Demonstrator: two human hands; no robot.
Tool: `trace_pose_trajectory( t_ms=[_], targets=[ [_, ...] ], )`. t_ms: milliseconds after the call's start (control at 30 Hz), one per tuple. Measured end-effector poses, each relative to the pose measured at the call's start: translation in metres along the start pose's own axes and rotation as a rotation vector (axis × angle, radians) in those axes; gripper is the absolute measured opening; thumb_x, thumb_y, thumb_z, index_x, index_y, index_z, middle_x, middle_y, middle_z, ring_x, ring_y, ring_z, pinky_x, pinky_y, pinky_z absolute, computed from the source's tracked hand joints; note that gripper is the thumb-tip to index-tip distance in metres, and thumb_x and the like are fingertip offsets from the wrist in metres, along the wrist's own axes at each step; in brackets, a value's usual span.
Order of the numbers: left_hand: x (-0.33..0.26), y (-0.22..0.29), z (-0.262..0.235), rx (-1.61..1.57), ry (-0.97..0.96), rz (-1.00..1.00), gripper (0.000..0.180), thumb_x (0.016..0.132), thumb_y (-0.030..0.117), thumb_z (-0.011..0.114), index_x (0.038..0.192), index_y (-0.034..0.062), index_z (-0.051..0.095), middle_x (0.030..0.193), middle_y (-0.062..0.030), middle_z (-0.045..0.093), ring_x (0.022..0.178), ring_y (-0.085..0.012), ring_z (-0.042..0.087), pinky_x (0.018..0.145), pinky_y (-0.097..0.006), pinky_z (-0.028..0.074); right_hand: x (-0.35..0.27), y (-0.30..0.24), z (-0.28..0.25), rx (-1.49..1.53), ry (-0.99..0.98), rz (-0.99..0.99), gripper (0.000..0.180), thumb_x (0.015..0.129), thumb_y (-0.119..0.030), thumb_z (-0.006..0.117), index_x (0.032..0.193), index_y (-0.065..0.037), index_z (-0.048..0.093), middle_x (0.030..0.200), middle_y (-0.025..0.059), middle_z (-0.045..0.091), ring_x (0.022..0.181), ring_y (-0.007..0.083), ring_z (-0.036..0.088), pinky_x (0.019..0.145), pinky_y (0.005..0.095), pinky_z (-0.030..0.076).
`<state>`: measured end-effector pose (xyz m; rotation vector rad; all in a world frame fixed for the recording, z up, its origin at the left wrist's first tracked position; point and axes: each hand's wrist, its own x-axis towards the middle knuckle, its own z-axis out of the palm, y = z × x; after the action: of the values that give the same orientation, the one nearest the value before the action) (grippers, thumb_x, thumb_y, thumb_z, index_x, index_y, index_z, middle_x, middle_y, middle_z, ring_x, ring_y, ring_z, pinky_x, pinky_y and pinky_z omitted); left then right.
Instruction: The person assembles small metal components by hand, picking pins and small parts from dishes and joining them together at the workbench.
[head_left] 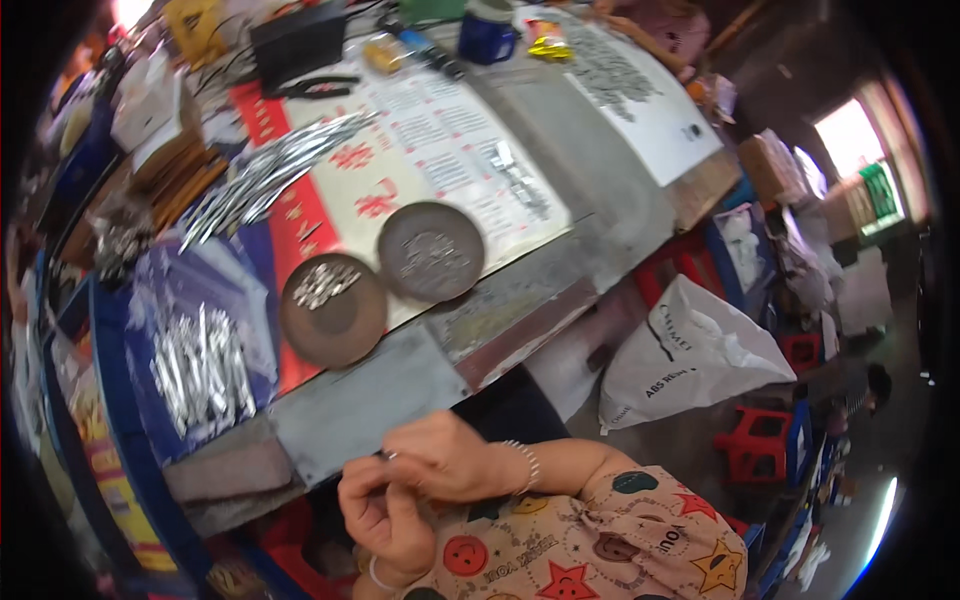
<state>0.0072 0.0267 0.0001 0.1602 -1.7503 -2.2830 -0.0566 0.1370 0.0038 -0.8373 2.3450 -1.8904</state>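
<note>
My left hand (pixel 388 522) and my right hand (pixel 440 458) meet in front of the table's near edge. Both are closed, fingertips pinched together around a tiny shiny metal piece (pixel 391 456); its exact kind is too small to make out. Just beyond them stands a round brown dish (pixel 335 348) with small silvery pieces heaped toward its far side. Touching or nearly touching it is a second dish (pixel 430 214), holding thin, fine metal bits. Long silver strips (pixel 265 175) lie in a loose bundle farther left, and shorter silver strips (pixel 203 375) rest on blue plastic.
A red-and-white printed sheet (pixel 375 205) lies under the dishes. Black-handled pliers (pixel 315 87), a blue mug (pixel 487 35) and a white sheet with dark small pieces (pixel 660 125) sit farther back. A white sack (pixel 685 355) and red stool (pixel 755 445) are at right. Another person (pixel 670 30) sits opposite.
</note>
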Motion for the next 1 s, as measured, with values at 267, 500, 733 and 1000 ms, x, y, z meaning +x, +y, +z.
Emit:
trace_pose_trajectory(
  t_ms=[267,500,733,1000],
  targets=[
    [0.007,-0.002,-0.006,-0.079,-0.123,0.014,0.017,0.088,-0.01,0.05,0.105,-0.0054,0.05,0.102,-0.0127,0.047,0.085,-0.0123,0.048,0.075,-0.021,0.041,0.003,0.004,-0.011,-0.014,-0.11,-0.022,0.026,0.083,-0.018,0.062,0.064,-0.004,0.052,0.059,0.0108,0.049,0.048,0.0281,0.05,0.043,0.0345,0.039],
    [0.004,0.002,-0.014,0.078,-0.232,0.168,0.017,0.088,-0.008,0.053,0.105,-0.0054,0.051,0.102,-0.0129,0.047,0.079,-0.011,0.049,0.068,-0.021,0.043,0.002,-0.002,-0.004,0.047,0.073,-0.073,0.03,0.067,-0.019,0.08,0.073,-0.004,0.056,0.062,0.0064,0.052,0.048,0.0178,0.048,0.044,0.0254,0.038],
    [-0.002,-0.007,-0.01,-0.086,-0.158,-0.015,0.021,0.088,-0.006,0.055,0.108,-0.0036,0.051,0.1,-0.0099,0.047,0.077,-0.0091,0.048,0.064,-0.019,0.042,-0.007,0.011,0.007,-0.207,0.288,-0.296,0.022,0.078,-0.019,0.074,0.076,-0.006,0.056,0.061,0.0041,0.055,0.046,0.0187,0.051,0.043,0.027,0.04],
    [0.008,0.002,-0.019,0.234,-0.227,0.18,0.017,0.085,-0.01,0.057,0.099,-0.0012,0.053,0.096,-0.0108,0.051,0.073,-0.0116,0.053,0.061,-0.022,0.046,-0.003,0.006,0.0,-0.009,0.088,-0.032,0.04,0.095,-0.032,0.051,0.068,-0.002,0.052,0.059,0.0049,0.052,0.044,0.0175,0.048,0.042,0.0281,0.037]
  ],
)
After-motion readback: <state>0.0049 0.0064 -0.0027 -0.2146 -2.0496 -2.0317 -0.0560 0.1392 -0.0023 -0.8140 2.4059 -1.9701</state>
